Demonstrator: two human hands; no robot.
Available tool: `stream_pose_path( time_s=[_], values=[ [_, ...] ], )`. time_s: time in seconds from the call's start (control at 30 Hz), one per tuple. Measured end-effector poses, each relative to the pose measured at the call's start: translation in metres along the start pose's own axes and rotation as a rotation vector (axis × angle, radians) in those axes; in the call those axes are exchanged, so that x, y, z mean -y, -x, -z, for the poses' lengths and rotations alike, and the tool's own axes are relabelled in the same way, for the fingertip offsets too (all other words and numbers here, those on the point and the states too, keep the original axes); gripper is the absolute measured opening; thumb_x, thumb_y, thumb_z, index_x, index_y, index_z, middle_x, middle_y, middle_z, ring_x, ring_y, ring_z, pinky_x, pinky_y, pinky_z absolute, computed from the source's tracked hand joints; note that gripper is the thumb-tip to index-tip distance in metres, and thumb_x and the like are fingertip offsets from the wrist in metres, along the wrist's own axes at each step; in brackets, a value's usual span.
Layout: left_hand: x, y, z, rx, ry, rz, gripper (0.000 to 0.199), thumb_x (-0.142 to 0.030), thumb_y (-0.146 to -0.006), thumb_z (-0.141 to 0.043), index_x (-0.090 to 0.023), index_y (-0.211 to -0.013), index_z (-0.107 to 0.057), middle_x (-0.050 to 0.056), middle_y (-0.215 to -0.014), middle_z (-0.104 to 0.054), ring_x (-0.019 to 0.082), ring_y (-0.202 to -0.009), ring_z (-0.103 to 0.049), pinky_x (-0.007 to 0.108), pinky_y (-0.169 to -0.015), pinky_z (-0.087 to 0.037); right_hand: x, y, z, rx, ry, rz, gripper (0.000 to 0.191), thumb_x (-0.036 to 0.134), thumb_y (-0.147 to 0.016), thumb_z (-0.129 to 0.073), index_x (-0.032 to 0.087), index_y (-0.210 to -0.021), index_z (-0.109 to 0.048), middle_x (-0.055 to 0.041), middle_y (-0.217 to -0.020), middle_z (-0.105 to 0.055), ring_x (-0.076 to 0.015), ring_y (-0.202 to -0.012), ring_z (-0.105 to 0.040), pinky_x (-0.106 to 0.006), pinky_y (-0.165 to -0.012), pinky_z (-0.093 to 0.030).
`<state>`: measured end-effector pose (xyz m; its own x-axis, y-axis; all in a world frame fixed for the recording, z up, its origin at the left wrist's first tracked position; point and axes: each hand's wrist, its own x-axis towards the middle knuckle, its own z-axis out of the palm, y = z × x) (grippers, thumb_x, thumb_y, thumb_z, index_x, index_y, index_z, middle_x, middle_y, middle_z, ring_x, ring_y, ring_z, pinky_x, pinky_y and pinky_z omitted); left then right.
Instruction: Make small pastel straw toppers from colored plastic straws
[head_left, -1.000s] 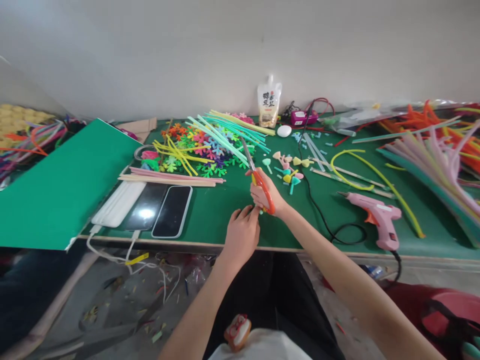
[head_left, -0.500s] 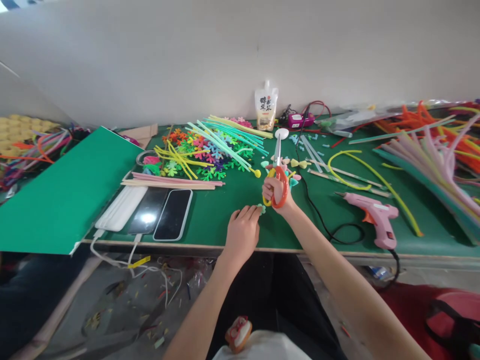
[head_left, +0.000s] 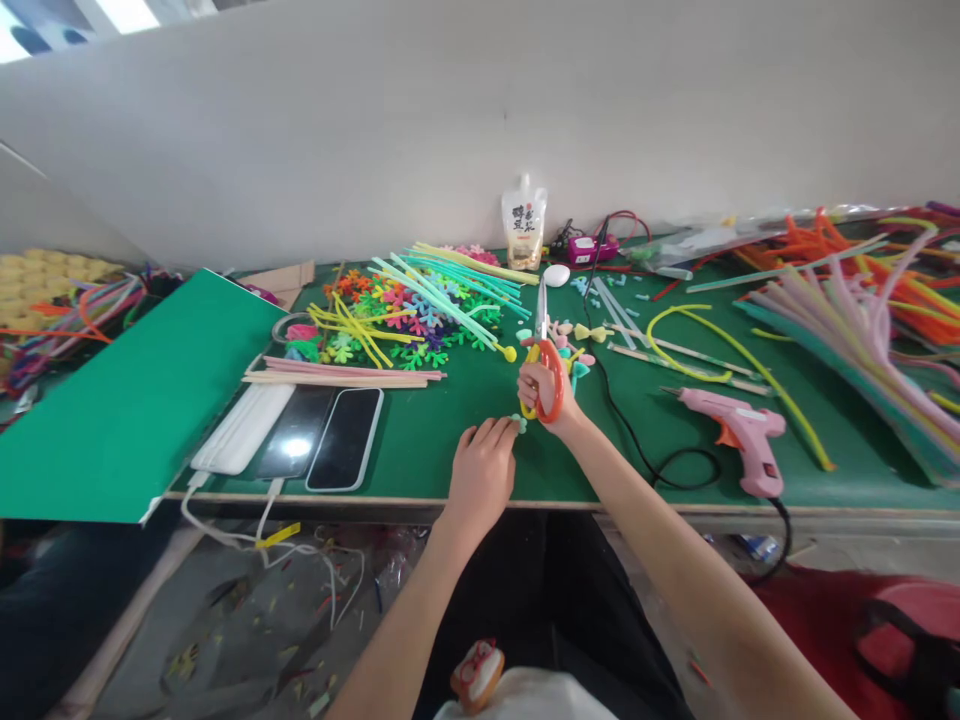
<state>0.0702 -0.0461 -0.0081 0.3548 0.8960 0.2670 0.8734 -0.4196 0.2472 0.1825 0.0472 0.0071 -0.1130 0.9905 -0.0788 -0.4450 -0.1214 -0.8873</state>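
Observation:
My right hand (head_left: 546, 388) is closed around the orange and yellow handles of a pair of scissors (head_left: 549, 370), whose blades point away from me. Near the front edge of the green table, my left hand (head_left: 486, 455) has its fingers bent together at a small pale green piece (head_left: 519, 423); what lies under the fingertips is hidden. Just beyond the scissors are small pastel pieces (head_left: 576, 366) and a yellow bow (head_left: 591, 333). A pipe cleaner with a yellow ball (head_left: 510, 354) at its end lies left of the blades.
Colourful snowflake pieces (head_left: 420, 310) and pipe cleaners lie at the back left. Two phones (head_left: 345, 440) and a white power bank (head_left: 244, 430) rest at left. A pink glue gun (head_left: 739, 430) with its cord is at right. A drink pouch (head_left: 523, 225) stands by the wall.
The whole view has shifted slightly. Both hands keep nearly the same pose, the right still gripping the scissors and the left at the pale green piece.

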Motion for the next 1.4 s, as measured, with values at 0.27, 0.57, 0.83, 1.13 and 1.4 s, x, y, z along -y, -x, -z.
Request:
stream_pose_path(
  time_s=[0.27, 0.57, 0.83, 1.13, 1.4],
  values=[
    [0.0, -0.001, -0.002, -0.024, 0.02, 0.016, 0.034, -0.008, -0.083, -0.037, -0.016, -0.113, -0.051, 0.009, -0.115, -0.06, 0.019, -0.109, -0.052, 0.038, -0.09, -0.043, 0.002, -0.002, 0.004, 0.043, 0.106, 0.098, 0.033, 0.026, -0.067, -0.057, 0.027, -0.096, -0.041, 0.0141, -0.045, -0.03, -0.0043, -0.03, -0.026, -0.015, -0.03, -0.023],
    [0.015, -0.023, -0.003, 0.027, 0.182, 0.184, 0.035, -0.024, -0.082, -0.05, -0.016, -0.116, -0.049, 0.01, -0.11, -0.059, 0.022, -0.101, -0.055, 0.038, -0.085, -0.045, 0.108, -0.03, 0.078, -0.213, 1.397, 0.274, 0.044, 0.028, -0.069, -0.061, 0.019, -0.111, -0.054, -0.0041, -0.078, -0.062, -0.0157, -0.064, -0.055, -0.024, -0.057, -0.037],
    [0.018, -0.036, -0.002, 0.063, 0.322, 0.241, 0.013, -0.021, -0.076, -0.058, -0.019, -0.087, -0.064, 0.005, -0.095, -0.062, 0.016, -0.086, -0.06, 0.031, -0.079, -0.046, 0.155, -0.036, 0.16, -0.266, 1.902, -0.046, 0.044, 0.017, -0.075, -0.049, 0.014, -0.118, -0.058, -0.0222, -0.105, -0.062, -0.0235, -0.083, -0.06, -0.03, -0.063, -0.035],
    [0.041, -0.05, 0.012, 0.006, 0.211, 0.353, 0.027, -0.023, -0.087, -0.043, -0.016, -0.099, -0.066, 0.008, -0.08, -0.069, 0.017, -0.071, -0.063, 0.024, -0.062, -0.044, 0.151, -0.045, 0.187, -0.2, 1.936, -0.141, 0.046, 0.008, -0.069, -0.053, 0.01, -0.114, -0.062, -0.0231, -0.102, -0.064, -0.0217, -0.076, -0.061, -0.028, -0.06, -0.037],
    [0.062, -0.062, 0.011, 0.0, 0.162, 0.33, 0.039, -0.005, -0.079, -0.04, -0.014, -0.11, -0.061, 0.011, -0.098, -0.065, 0.02, -0.093, -0.06, 0.027, -0.074, -0.047, 0.127, -0.047, 0.111, -0.125, 1.929, -0.018, 0.035, 0.016, -0.078, -0.047, 0.013, -0.109, -0.063, -0.0177, -0.105, -0.064, -0.0235, -0.091, -0.06, -0.027, -0.066, -0.039]
  ],
)
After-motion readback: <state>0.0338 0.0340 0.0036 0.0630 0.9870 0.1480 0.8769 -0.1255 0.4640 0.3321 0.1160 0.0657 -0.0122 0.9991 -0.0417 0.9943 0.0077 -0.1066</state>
